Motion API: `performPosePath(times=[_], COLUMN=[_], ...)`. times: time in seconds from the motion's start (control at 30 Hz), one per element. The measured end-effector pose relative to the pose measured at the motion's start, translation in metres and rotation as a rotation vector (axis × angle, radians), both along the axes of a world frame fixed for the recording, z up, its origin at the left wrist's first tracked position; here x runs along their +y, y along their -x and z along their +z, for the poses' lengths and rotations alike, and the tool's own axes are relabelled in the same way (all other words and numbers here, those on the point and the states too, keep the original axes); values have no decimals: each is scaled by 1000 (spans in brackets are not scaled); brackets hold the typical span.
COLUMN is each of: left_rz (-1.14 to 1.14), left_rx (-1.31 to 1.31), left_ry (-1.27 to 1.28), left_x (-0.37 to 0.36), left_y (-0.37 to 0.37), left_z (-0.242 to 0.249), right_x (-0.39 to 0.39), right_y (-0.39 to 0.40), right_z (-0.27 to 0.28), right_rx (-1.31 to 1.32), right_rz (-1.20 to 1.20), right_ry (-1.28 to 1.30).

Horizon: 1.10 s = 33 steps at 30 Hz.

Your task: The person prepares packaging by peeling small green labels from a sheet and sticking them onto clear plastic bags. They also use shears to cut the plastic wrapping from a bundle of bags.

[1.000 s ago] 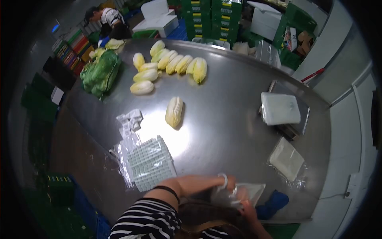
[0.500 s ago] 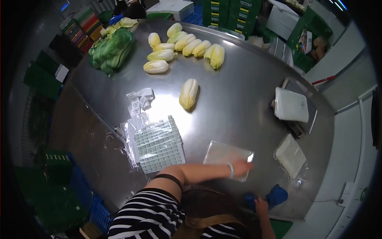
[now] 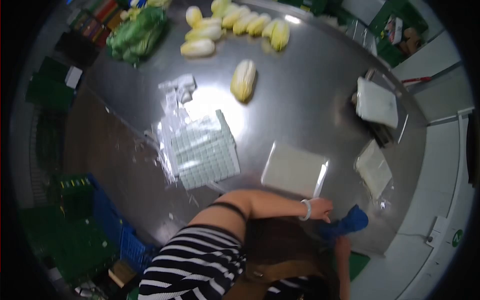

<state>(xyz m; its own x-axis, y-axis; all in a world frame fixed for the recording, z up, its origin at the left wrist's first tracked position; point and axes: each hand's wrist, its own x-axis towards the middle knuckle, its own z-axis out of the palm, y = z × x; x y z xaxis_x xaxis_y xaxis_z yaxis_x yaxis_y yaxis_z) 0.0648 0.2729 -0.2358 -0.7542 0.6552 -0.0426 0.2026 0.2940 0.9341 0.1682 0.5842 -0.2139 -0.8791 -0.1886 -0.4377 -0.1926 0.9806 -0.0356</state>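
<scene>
Head view: both my hands are down near the edge of the bench [image 3: 300,110], around a crumpled blue bundle [image 3: 355,218]. My left hand [image 3: 320,209], with a pale bracelet [image 3: 305,210] at the wrist, reaches across just beside the bundle, fingers bent; I cannot tell whether they pinch any of it. My right hand [image 3: 342,245] is at the bundle's lower side and seems to touch it, but it is too blurred there to say whether the fingers are pressed together on the fabric.

Just beyond my left hand a flat clear packet [image 3: 295,169] lies on the bench. To its left are the label sheets [image 3: 205,150] under shiny plastic, with some white strips [image 3: 186,84] past them. Off to the right lies a wrapped pack [image 3: 374,169], and farther on a white stack [image 3: 377,102] rests on a dark stand.

One pale cabbage [image 3: 243,81] lies alone mid-bench, well apart from the row of cabbages [image 3: 234,17] at the far side. A green netted bundle [image 3: 137,35] sits to the left of that row.
</scene>
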Motion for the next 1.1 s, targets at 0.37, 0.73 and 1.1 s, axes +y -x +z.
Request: performPosePath(times=[0.37, 0.73, 1.1], left_rz=[1131, 991, 550], left_rx=[397, -282, -434], left_ry=[513, 752, 53], left_x=[-365, -462, -438], left_y=[20, 23, 12], left_z=[-1, -44, 79], right_x=[408, 22, 103], right_y=[-4, 9, 120], right_z=[69, -60, -16], right_rx=[743, 32, 858], right_rz=[-1469, -558, -620], right_ry=[785, 18, 135])
